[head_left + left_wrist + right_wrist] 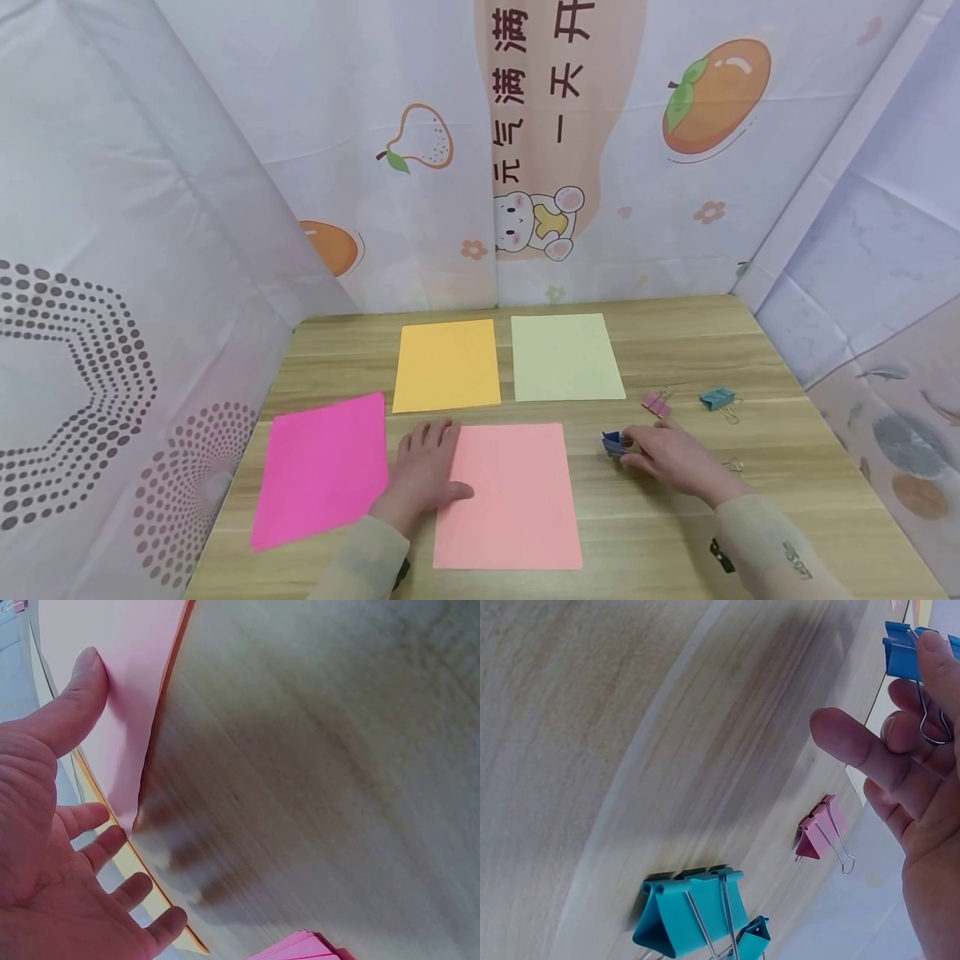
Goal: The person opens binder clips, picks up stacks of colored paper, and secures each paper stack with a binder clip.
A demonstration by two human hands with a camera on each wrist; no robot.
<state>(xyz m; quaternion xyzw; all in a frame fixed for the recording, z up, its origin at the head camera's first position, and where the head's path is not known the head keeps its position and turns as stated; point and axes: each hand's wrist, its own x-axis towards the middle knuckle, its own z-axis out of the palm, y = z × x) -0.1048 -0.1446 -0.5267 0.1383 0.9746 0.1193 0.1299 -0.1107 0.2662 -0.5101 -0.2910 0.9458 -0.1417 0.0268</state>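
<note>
My right hand (678, 458) pinches a blue binder clip (613, 443) just above the wooden table, to the right of a light pink sheet (510, 500). In the right wrist view, the thumb lies against this blue clip (902, 658) and its wire handle loop shows beside the fingers. At the light pink sheet's left edge is my left hand (423, 475), its fingers spread and its thumb over the paper. The left wrist view shows that palm (52, 855) holding nothing. A pink binder clip (657, 405) lies beyond my right hand.
A teal binder clip (717, 398) lies at the right; wire handles (735, 467) of another show by my right wrist. Magenta paper (322, 475) lies at the left, a yellow-orange sheet (447, 367) and a pale green sheet (567, 357) at the back. Printed curtains (420, 208) bound the table.
</note>
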